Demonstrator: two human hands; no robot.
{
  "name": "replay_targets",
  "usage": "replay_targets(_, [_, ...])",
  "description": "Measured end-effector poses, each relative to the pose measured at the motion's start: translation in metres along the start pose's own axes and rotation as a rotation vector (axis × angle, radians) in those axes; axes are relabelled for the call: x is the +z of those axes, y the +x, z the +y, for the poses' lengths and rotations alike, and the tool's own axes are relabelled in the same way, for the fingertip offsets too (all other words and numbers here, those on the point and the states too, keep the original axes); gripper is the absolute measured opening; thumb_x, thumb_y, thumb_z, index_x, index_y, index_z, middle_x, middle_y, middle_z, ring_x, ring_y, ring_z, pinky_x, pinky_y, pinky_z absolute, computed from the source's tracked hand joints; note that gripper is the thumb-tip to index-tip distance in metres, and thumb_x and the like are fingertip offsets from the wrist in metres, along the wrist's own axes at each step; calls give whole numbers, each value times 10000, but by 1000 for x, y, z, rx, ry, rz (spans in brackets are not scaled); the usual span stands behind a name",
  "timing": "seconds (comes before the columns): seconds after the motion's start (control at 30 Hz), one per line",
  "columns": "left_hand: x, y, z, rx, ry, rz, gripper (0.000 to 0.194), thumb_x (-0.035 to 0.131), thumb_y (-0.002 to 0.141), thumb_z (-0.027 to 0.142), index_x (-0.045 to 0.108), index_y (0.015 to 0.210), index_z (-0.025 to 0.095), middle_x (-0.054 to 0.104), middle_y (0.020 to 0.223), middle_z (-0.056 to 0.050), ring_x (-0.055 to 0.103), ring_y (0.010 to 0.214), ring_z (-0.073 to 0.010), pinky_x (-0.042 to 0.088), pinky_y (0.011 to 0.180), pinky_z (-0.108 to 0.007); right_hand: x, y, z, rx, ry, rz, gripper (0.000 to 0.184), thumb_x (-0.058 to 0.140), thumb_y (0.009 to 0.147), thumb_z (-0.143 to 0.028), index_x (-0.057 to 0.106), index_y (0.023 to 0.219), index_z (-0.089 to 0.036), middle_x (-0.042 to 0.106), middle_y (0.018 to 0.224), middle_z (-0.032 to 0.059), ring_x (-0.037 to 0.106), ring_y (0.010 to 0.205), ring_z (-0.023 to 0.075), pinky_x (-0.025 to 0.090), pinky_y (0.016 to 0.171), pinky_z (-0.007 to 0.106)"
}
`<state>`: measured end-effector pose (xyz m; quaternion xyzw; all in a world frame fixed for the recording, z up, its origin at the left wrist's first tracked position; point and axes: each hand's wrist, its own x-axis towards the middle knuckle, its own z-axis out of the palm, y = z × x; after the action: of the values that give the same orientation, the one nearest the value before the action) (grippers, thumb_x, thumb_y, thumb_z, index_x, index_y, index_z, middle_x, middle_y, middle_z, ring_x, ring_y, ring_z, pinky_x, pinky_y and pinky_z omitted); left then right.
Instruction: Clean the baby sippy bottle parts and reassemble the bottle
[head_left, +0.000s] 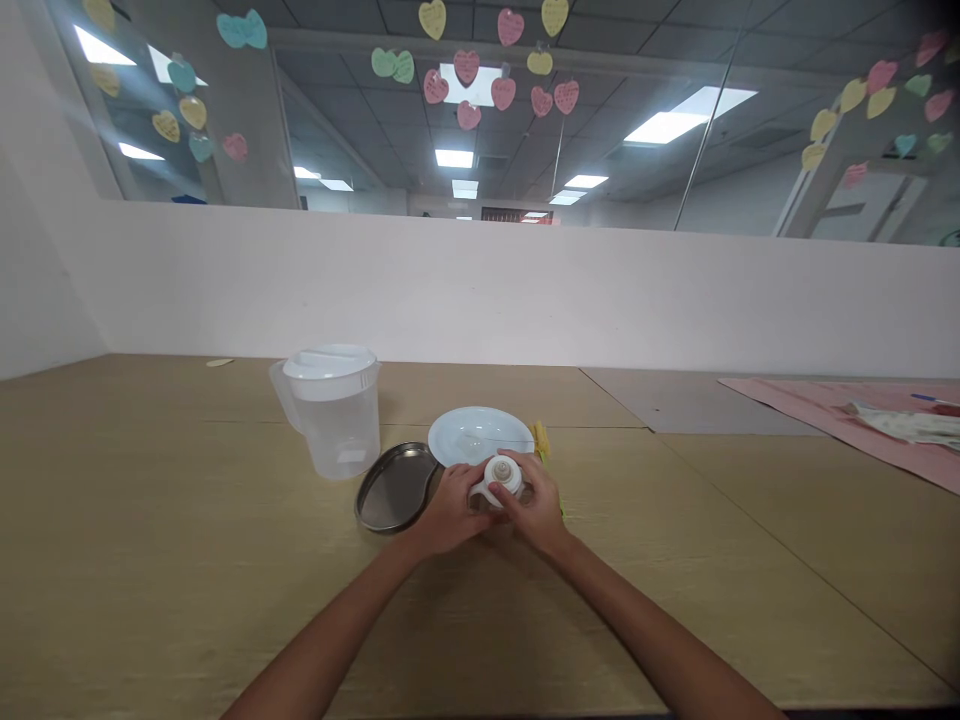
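Both my hands meet at the middle of the wooden table (187,570) around a small baby bottle (501,477) with a white collar, side handles and a beige teat. My left hand (448,510) grips the bottle's body from the left. My right hand (534,503) wraps the other side, its fingers curled over the white collar near the teat. The lower part of the bottle is hidden by my fingers.
Just behind my hands lies a white plate (480,432), with something yellow (541,438) at its right edge. A kidney-shaped steel tray (394,487) sits left of my hands, a lidded clear plastic pitcher (334,410) farther left. A pink mat (847,415) with cloth covers the far right.
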<state>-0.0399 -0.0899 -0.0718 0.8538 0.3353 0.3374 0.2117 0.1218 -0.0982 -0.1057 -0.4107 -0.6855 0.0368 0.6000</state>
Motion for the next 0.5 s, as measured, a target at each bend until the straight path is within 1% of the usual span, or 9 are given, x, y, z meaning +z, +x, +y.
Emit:
replay_targets(0.1, [-1,0,1,-12,-3,-12,405,638,719,414,594,1063,204,636,1037,-45,540,943,-240,389,913,-357,1,0,-3,34,41,27,376,641,742,-407,601,1065,-218,640,1000,85,576,951,240,472,831,412])
replay_targets(0.17, [-1,-1,0,-3,-6,-17,470,645,714,452,580,1112,210,624,1081,-52,533,974,-246,378,928,-359,0,2,-4,87,80,63,393,645,737,-406,599,1073,-207,629,1047,98,571,984,245,464,854,415])
replay_targets(0.27, [1,-1,-4,13,-10,-24,615,643,710,505,511,1235,214,587,1169,-73,509,1043,-259,354,955,-368,-2,7,-4,200,150,121,421,661,714,-422,603,1060,-189,616,1096,108,563,1024,256,447,892,430])
replay_targets(0.37, [4,-1,-9,-12,-2,-33,739,626,708,549,432,1320,183,556,1219,-104,476,1101,-274,334,977,-388,-3,14,-1,289,263,170,440,668,698,-437,600,1045,-174,621,1091,107,569,1016,247,446,900,425])
replay_targets(0.43, [5,-1,-11,-30,8,-39,788,619,698,578,416,1333,159,541,1238,-122,456,1126,-283,322,988,-398,-3,18,1,344,361,199,460,675,687,-446,600,1043,-166,633,1051,99,591,956,228,475,852,391])
replay_targets(0.5, [5,-1,-12,-33,16,-43,808,609,694,600,413,1335,149,534,1246,-133,449,1136,-287,318,992,-400,-3,21,3,417,455,208,485,678,677,-461,599,1051,-162,651,939,72,615,801,191,510,731,342])
